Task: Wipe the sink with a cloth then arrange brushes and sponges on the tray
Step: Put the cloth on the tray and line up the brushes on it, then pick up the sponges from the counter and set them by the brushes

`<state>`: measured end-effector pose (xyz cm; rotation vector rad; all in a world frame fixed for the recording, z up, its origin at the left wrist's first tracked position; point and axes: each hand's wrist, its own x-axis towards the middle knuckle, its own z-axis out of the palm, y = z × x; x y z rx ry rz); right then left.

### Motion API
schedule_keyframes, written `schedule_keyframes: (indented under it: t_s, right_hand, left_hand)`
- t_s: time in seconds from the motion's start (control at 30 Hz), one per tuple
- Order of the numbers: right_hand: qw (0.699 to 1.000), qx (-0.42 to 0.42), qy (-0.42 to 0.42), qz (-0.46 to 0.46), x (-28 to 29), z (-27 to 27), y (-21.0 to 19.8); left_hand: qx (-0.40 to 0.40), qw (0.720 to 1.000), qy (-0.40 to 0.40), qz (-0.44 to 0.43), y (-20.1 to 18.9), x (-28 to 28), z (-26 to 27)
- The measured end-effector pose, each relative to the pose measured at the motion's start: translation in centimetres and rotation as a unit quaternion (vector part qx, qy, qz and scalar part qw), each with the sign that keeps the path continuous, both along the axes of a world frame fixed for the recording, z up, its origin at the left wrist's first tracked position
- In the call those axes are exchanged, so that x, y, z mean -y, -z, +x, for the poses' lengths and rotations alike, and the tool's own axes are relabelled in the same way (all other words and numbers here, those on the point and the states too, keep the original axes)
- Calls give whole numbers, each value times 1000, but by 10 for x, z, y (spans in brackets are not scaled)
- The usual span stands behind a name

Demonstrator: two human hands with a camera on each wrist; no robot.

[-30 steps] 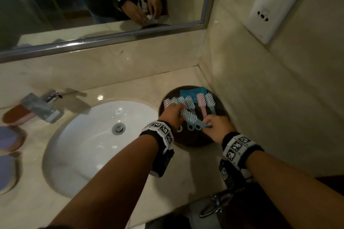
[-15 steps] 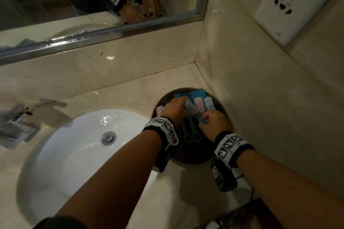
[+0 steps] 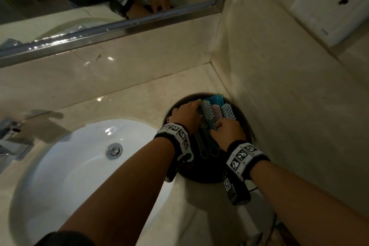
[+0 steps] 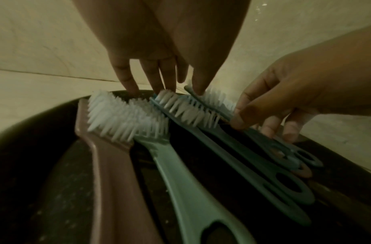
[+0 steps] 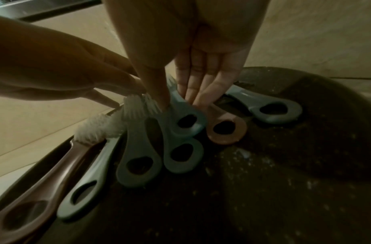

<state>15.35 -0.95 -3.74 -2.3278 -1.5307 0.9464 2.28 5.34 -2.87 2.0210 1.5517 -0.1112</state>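
Clearly the arranging stage is well along: six brushes (image 5: 136, 148) already lie on the dark round tray (image 3: 201, 175) at centre right of the head view, by the corner wall, with a blue sponge (image 3: 216, 99) at its far rim. The left hand (image 3: 186, 115) rests straight, spread fingers (image 4: 128, 80) on the brush heads, steadying them, while the right hand (image 3: 227, 129) pinches one teal brush (image 4: 226, 113) at its neck, nudging it into line. The sink (image 3: 79, 166) at lower left looks clean; no cloth is in view. Judging by this, only final straightening remains.
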Motion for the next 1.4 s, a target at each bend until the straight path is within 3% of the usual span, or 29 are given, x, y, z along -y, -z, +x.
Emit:
schedule_keyframes:
  t_s: [0.3,0.47,0.77,1.03,1.2,1.4]
  right_hand:
    - [1000,25,7,8,3,3,3]
    - [999,35,-20,-6,6,6,-1]
    - [995,40,-91,32,2,-10,-47]
    - [969,48,-238,50,14,-111,-78]
    - [930,91,-355,44,47,-177,-94]
    - [890,122,-436,50,80,-283,-107]
  left_hand:
    - [-64,998,20,-12,10,1,-5]
    - [-57,998,21,4,9,4,-5]
    - [-37,999,-6,28,-39,43,-46]
    - [-56,989,-118,71,-64,108,-142]
    - [-63,975,-193,91,-78,156,-215]
    - [-67,959,-256,100,-79,224,-325]
